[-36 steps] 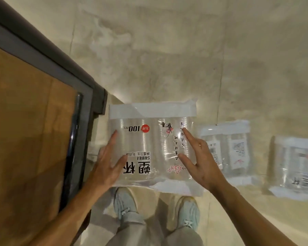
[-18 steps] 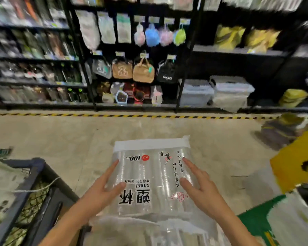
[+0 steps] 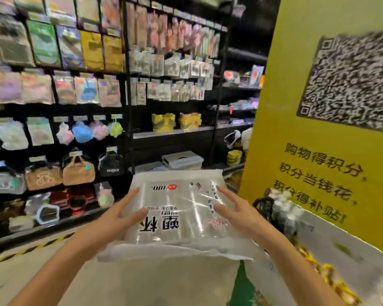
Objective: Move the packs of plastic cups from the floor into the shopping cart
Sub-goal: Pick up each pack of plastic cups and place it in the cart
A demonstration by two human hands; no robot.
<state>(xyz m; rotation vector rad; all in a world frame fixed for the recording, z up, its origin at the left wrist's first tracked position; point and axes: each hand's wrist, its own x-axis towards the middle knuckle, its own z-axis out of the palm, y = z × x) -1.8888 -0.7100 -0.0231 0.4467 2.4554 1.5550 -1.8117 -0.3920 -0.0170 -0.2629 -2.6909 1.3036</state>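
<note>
A clear plastic pack of cups [image 3: 177,208] with black characters and a red dot is held flat at chest height in the middle of the head view. My left hand [image 3: 117,219] grips its left side, thumb on top. My right hand [image 3: 237,215] grips its right side, fingers spread over the top. The shopping cart and the other packs on the floor are out of view.
Dark store shelving [image 3: 128,85] with hanging packets, bags and sponges fills the left and centre. A yellow sign [image 3: 332,107] with a QR code stands close on the right. Below it lies a white display [image 3: 332,257] with yellow goods. Yellow-black tape [image 3: 29,250] marks the floor.
The view has swung up from the floor and rightward; the cart at lower left has left the frame. Both hands still hold the pack, now raised in front of the shelves.
</note>
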